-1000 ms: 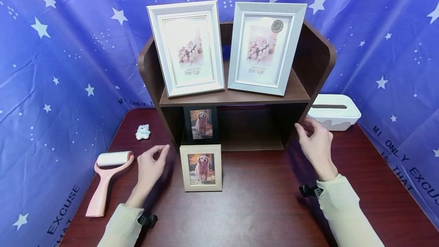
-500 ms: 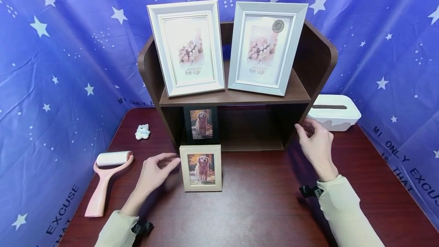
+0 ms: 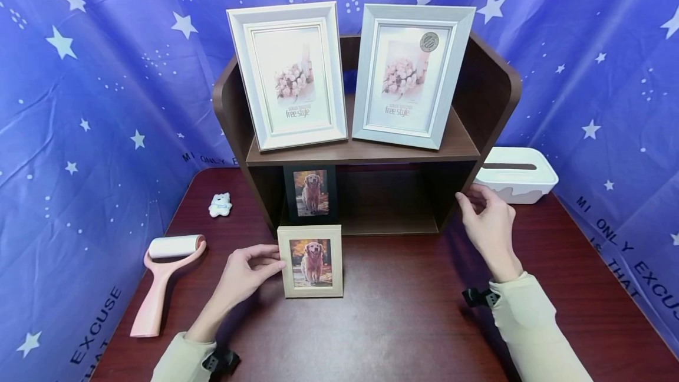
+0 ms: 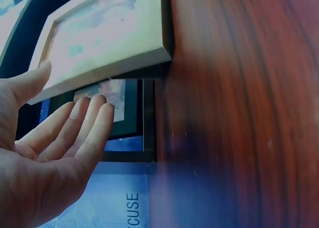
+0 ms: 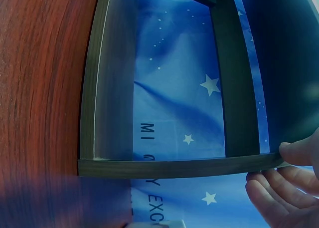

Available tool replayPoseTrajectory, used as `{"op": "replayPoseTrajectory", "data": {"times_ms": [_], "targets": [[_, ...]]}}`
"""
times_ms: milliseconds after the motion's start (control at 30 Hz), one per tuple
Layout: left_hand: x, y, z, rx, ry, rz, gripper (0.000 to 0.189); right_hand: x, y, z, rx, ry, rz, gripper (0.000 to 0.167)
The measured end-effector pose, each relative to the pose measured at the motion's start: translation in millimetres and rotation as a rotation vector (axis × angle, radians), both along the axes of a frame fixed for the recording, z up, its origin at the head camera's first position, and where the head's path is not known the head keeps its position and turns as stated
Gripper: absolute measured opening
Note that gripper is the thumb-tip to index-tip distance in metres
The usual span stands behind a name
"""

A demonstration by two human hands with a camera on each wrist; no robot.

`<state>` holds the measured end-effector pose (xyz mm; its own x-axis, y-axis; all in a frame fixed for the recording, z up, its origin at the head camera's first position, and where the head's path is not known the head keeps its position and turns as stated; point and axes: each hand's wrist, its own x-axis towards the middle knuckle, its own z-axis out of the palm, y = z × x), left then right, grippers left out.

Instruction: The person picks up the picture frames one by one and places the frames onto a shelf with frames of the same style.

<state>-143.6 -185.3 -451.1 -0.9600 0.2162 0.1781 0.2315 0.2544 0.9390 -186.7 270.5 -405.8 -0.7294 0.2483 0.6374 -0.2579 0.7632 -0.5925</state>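
A beige picture frame point(image 3: 337, 264) with a dog photo stands on the table before the brown shelf point(image 3: 392, 230). My left hand point(image 3: 241, 273) is at its left edge. In the left wrist view, the thumb point(image 4: 35, 82) overlaps the frame's front edge, while the fingers point(image 4: 94, 125) extend loosely, spread away from the frame's side. On the other side, my right hand point(image 3: 490, 226) holds the front edge of the shelf's right panel point(image 5: 189, 168), thumb on the inner face and fingers outside. A black picture frame point(image 3: 332, 193) with a similar photo stands inside the lower compartment.
Up on the shelf lean a white picture frame point(image 3: 336, 75) and a grey picture frame point(image 3: 451, 75). A pink-handled lint roller point(image 3: 156, 299) and a small white bear figure point(image 3: 220, 205) lie at left. A white tissue box point(image 3: 522, 190) sits behind my right hand.
My left hand has moved right and slightly toward me, its fingers opening out, until the thumb came to the beige picture frame's left edge. The right hand stays on the shelf panel.
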Motion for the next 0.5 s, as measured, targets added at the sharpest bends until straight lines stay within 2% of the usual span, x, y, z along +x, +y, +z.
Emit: {"op": "replayPoseTrajectory", "data": {"times_ms": [100,200,400,500], "targets": [[1.0,2.1,-0.1,0.021,-0.011,-0.008,0.028,0.0,0.1,-0.7,0.000,0.001,0.000,0.018],[-2.5,-0.4,-12.3,0.034,0.001,0.002,0.026,-0.1,0.1,-0.9,0.002,0.003,-0.002,0.017],[-3.8,0.4,-14.8,0.021,0.056,-0.008,0.021,0.1,-0.3,-0.7,-0.002,-0.001,-0.003,0.018],[-4.0,0.1,-14.6,0.029,0.052,-0.024,0.019,0.1,-0.4,-0.9,-0.002,-0.003,-0.006,0.018]]}}
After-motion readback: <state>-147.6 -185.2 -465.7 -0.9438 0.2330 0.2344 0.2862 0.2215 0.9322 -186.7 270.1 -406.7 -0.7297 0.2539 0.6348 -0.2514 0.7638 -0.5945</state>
